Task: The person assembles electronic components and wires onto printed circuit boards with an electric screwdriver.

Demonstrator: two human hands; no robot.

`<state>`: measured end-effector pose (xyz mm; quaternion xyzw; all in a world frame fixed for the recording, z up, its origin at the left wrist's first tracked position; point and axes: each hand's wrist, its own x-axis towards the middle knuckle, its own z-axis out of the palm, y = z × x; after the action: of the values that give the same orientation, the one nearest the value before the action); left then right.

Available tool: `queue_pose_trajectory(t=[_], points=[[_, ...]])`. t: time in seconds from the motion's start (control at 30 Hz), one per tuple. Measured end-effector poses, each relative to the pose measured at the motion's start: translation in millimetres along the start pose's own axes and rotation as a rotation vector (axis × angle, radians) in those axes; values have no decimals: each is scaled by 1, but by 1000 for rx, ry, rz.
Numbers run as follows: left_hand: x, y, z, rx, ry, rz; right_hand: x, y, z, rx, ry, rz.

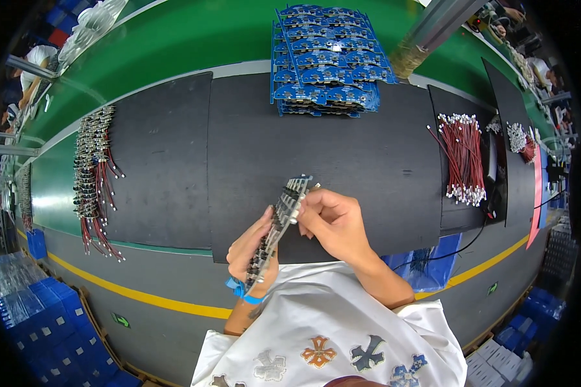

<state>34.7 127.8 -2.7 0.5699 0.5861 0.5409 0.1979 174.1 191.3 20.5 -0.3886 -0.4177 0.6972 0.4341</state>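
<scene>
In front of my chest, a populated circuit board panel (279, 222) stands tilted on edge, dark parts on its left side and pale metal parts along its right. My left hand (248, 251) grips it from the left, with the thumb and fingers along its side. At the panel's upper right edge, my right hand (334, 222) is closed, its thumb and curled fingertips pressed together against the board. Whatever small thing those fingertips may hold is hidden. A blue band (245, 291) circles my left wrist.
Blue circuit boards (329, 61) are stacked high at the far middle, beside a metal post (426, 39). Red wires with white plugs (461, 158) lie in a bundle at the right. Wired boards (97, 168) stand in a row on the left of the black mat (161, 161).
</scene>
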Motion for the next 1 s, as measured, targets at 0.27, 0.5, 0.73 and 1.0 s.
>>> queue_pose_trajectory(t=[0.27, 0.5, 0.73, 1.0], points=[[7, -6, 1, -33, 6, 205, 0, 1, 0, 134, -5, 162], [-8, -7, 2, -47, 281, -178, -1, 16, -18, -263, 89, 74], [7, 0, 4, -28, 17, 60, 0, -9, -1, 11, 36, -62], [4, 3, 2, 75, 84, -53, -2, -9, -4, 210, -50, 189]])
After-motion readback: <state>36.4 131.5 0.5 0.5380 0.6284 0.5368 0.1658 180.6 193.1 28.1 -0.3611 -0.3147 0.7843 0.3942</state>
